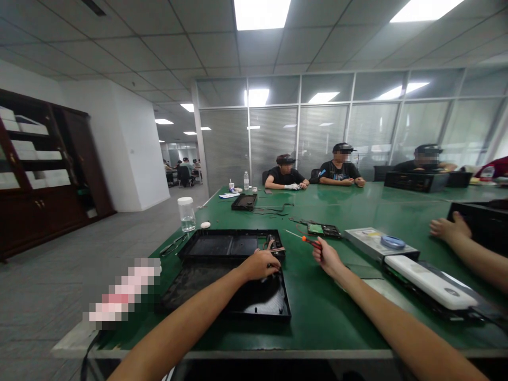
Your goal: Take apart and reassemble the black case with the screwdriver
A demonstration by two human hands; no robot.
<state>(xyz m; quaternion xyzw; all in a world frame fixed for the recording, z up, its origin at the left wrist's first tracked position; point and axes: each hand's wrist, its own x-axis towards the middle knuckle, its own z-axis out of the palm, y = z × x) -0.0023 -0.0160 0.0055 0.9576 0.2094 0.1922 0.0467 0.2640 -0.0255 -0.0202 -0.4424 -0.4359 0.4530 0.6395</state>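
My left hand [260, 264] rests on the far edge of an open black plastic case [238, 301] on the green table, fingers curled over a small part with brown wires [273, 246]. My right hand [326, 256] is closed around a screwdriver with an orange-red handle [307, 241], its thin shaft pointing left and away. A second black case shell [226, 245] lies just beyond the first one.
A green circuit board [322, 229] lies past the screwdriver. A silver drive [375, 243] and a white device [431, 283] sit to the right, near another person's hand [448, 229]. A clear jar [186, 214] stands at the left edge. Three people sit at the far end.
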